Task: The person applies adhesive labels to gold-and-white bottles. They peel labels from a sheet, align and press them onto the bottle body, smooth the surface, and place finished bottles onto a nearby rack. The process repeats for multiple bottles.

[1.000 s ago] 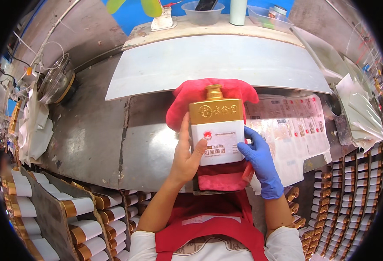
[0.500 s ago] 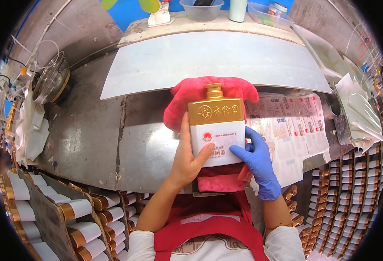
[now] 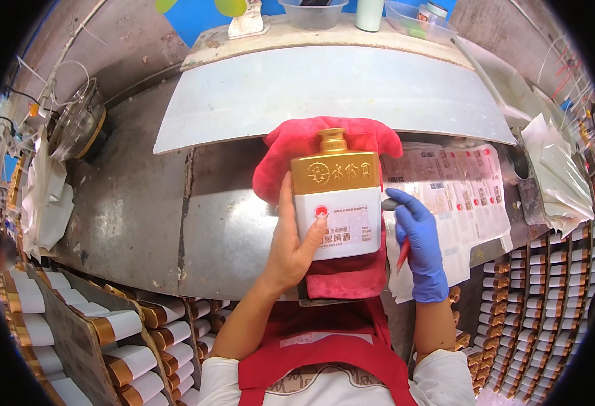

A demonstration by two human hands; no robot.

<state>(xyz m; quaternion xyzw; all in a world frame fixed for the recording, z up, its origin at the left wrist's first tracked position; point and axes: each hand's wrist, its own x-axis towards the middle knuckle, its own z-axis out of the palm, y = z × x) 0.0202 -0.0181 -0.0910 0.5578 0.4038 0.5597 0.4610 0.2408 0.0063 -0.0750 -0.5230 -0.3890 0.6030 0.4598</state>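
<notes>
A flat bottle (image 3: 338,213) with a white body, gold shoulder and gold neck leans back on a pink-red cloth (image 3: 277,159), its printed front towards me. My bare left hand (image 3: 289,243) grips its left side, the thumb pressed on the front by the red round mark and the fingers along the edge. In a blue glove, my right hand (image 3: 420,237) is closed around a small red-handled tool (image 3: 403,252) with a dark grey end, just off the bottle's right side. The palm hides part of this tool.
Printed sheets (image 3: 463,196) lie to the right on the metal table (image 3: 128,223). A pale board (image 3: 338,95) spans the back, below a shelf with a plastic tub (image 3: 313,15). Racks of similar bottles (image 3: 118,325) stand at both sides. White plastic sheets (image 3: 558,169) hang at the right.
My right hand has drawn back from the bottle's lower front to its right, and the tool now shows beside the bottle. My left hand still holds the bottle in nearly the same place.
</notes>
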